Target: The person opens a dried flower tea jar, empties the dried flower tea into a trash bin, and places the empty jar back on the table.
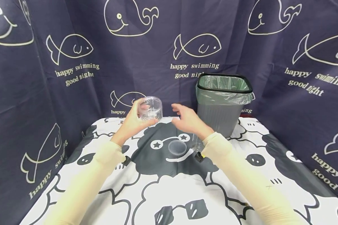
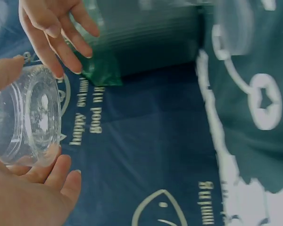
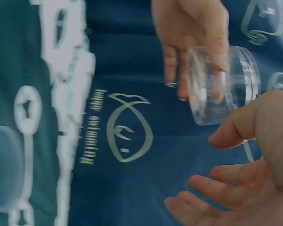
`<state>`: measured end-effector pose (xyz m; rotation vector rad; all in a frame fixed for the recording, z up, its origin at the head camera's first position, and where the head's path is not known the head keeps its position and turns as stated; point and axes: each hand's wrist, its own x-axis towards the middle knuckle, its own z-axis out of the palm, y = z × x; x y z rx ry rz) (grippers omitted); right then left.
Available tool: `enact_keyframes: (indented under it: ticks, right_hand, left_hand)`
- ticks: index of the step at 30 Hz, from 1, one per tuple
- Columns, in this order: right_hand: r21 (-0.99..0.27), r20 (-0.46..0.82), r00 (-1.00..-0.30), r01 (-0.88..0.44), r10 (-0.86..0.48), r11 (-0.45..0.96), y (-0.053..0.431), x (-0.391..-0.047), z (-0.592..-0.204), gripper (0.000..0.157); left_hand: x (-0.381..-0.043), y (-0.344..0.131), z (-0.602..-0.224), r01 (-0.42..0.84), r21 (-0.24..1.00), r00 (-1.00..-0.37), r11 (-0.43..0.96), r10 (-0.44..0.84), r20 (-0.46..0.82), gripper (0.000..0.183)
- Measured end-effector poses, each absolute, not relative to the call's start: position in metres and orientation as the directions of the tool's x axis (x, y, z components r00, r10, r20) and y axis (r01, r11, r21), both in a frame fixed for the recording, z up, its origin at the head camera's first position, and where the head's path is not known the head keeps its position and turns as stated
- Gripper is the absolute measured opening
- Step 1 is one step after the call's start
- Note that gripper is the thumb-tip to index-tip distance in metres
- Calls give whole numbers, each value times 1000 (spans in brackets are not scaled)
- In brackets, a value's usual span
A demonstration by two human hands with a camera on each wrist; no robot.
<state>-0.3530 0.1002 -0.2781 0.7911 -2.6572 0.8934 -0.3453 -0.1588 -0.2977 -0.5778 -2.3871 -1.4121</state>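
Note:
A clear plastic jar [image 1: 151,107] is held up above the table's far side, my left hand [image 1: 135,118] gripping it between thumb and fingers. In the left wrist view the see-through jar [image 2: 30,117] shows its round base or rim edge beside the fingers. To the right, my right hand [image 1: 187,118] is raised with fingers loosely bent and nothing in it, apart from the jar in the head view. Below both hands, a round translucent lid [image 1: 177,147] lies flat on the table's dark sheep print.
A grey trash bin [image 1: 219,115] with a green-tinted liner stands at the back right. Partly hidden by the right wrist, another clear plastic item [image 1: 196,143] is on the cloth [image 1: 169,190]. A navy curtain [image 1: 155,68] encloses the back and sides.

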Motion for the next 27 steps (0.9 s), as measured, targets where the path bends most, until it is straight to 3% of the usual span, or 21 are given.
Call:
enact_keyframes:
  ticks: [6, 14, 19, 27]
  right_hand:
    - [-435, 206, -847, -528, -490, 730, 93, -361, -323, 70]
    - [-352, -35, -879, -435, -476, 829, 87, -363, -364, 83]
    - [-301, -66, -894, -406, -443, 863, 86, -365, -380, 85]
    - [-277, -70, -899, -398, -432, 874, 83, -364, -397, 86]
  left_hand:
    - [-344, -167, -328, 389, 780, -921, 490, 202, 332, 99]
    - [-349, -162, -361, 302, 763, -952, 572, 229, 205, 98]
    - [-356, -158, -376, 306, 700, -949, 646, 266, 169, 99]
    - [-363, -155, -397, 278, 708, -950, 649, 293, 104, 102]
